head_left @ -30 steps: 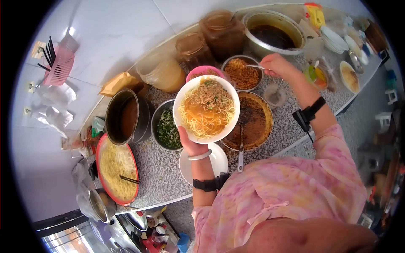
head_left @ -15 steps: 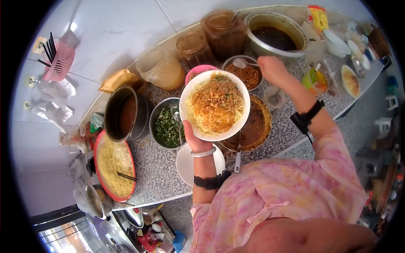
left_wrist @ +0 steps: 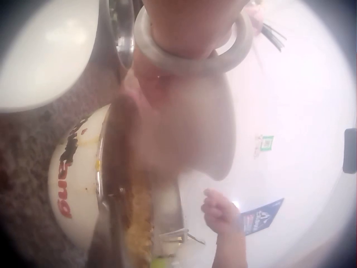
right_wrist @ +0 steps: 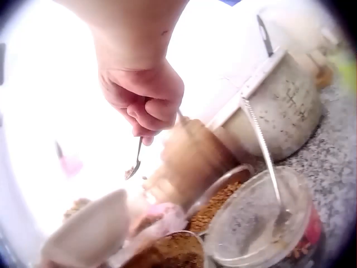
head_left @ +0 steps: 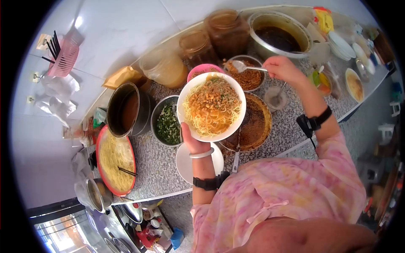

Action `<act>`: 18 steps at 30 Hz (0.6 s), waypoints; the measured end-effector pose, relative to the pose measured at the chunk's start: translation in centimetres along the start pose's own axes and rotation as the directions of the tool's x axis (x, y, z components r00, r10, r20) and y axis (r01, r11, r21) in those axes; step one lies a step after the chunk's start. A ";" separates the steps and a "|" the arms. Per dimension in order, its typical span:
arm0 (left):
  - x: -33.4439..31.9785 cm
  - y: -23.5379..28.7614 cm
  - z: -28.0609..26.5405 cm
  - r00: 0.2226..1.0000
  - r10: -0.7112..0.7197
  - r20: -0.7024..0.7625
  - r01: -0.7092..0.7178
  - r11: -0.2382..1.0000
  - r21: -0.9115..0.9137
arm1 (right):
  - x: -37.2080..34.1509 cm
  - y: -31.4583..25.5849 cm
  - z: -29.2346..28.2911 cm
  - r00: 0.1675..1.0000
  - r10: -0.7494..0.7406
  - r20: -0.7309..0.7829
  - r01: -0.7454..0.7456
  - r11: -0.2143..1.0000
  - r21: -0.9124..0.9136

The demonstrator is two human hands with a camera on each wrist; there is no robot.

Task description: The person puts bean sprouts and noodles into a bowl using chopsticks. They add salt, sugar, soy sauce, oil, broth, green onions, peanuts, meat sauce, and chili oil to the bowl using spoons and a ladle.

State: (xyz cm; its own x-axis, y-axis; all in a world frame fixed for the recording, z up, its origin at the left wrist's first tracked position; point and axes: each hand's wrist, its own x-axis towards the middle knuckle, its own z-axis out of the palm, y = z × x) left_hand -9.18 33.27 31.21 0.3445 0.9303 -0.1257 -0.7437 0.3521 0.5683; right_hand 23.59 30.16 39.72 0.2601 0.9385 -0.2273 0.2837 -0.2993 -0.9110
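Observation:
My left hand (head_left: 196,141) grips a white bowl (head_left: 180,101) of yellow noodles (head_left: 206,124), with the thumb at its rim. Orange-brown sauce, minced topping and crunchy brown bits, which look like peanuts, cover the noodles. In my right hand (head_left: 282,68) is a metal spoon (head_left: 255,68), pinched by its handle. The spoon's head is over the edge of a metal bowl of brown bits (head_left: 251,80). The right wrist view shows curled fingers round the spoon (right_wrist: 135,164), with a few bits on its tip. Blur hides much of the noodle bowl (left_wrist: 189,123) in the left wrist view.
Below the noodle bowl are a pan of brown sauce (head_left: 259,135) with a ladle and a white plate (head_left: 185,164). Chopped greens (head_left: 168,126), a dark pot (head_left: 116,114) and a red-rimmed noodle tray (head_left: 114,164) stand leftward. Jars (head_left: 228,33) and a large pot (head_left: 257,40) line the back.
Brown bits now lie on the noodles. The spoon has left the bits' bowl, gone toward the noodles and hovers near that bowl's edge. The noodle bowl shifted right, then slightly back left.

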 end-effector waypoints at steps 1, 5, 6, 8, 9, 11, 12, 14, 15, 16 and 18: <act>0.0 -0.2 0.0 1.000 -0.014 -0.007 0.014 1.000 -0.002 | -0.7 -0.5 0.4 1.000 -0.001 0.004 0.001 1.000 0.001; -0.4 -0.5 1.2 1.000 -0.013 0.022 0.013 1.000 -0.004 | -0.7 0.5 1.0 0.964 -0.234 -0.129 0.184 0.931 -0.317; -0.6 -0.4 1.5 1.000 -0.018 0.025 0.018 1.000 -0.005 | -0.2 1.4 1.2 0.948 -0.270 -0.168 0.167 0.872 -0.459; -1.2 0.1 1.7 0.999 -0.007 0.040 0.008 1.000 -0.007 | -0.3 2.7 1.6 0.936 -0.307 -0.171 0.139 0.771 -0.621; -1.7 0.6 1.9 0.999 0.002 0.037 -0.002 1.000 0.013 | -0.8 3.1 2.0 0.927 -0.341 -0.156 0.108 0.642 -0.759; -3.3 1.8 1.7 1.000 -0.002 -0.002 0.002 0.999 0.041 | -4.1 2.2 2.8 0.883 -0.431 -0.188 0.127 0.603 -0.787; -3.6 2.5 1.2 1.000 0.004 -0.024 -0.002 0.999 0.050 | -6.0 1.1 3.5 0.813 -0.541 -0.214 0.150 0.550 -0.821; -4.7 4.0 0.1 1.000 0.024 0.002 -0.024 0.997 0.076 | -9.5 1.5 5.6 0.897 -0.442 -0.018 0.286 0.610 -0.739; -5.2 4.8 -0.5 0.999 0.047 0.004 -0.047 0.994 0.098 | -11.1 2.2 7.4 0.900 -0.415 0.130 0.380 0.604 -0.701; -5.7 5.7 -1.2 0.997 0.072 0.006 -0.072 0.991 0.117 | -13.0 2.3 9.7 0.902 -0.351 0.252 0.428 0.648 -0.630; -6.8 7.0 -2.6 0.996 0.081 0.026 -0.084 0.991 0.101 | -15.9 3.4 14.2 0.857 -0.286 0.429 0.493 0.700 -0.518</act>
State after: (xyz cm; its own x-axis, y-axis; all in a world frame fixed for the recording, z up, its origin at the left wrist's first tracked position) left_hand -18.24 29.69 33.92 0.2976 0.9530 -0.0576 -0.7085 0.2609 0.6557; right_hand 7.28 16.67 35.32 -0.2542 0.9637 -0.0819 0.8043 0.1636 -0.5713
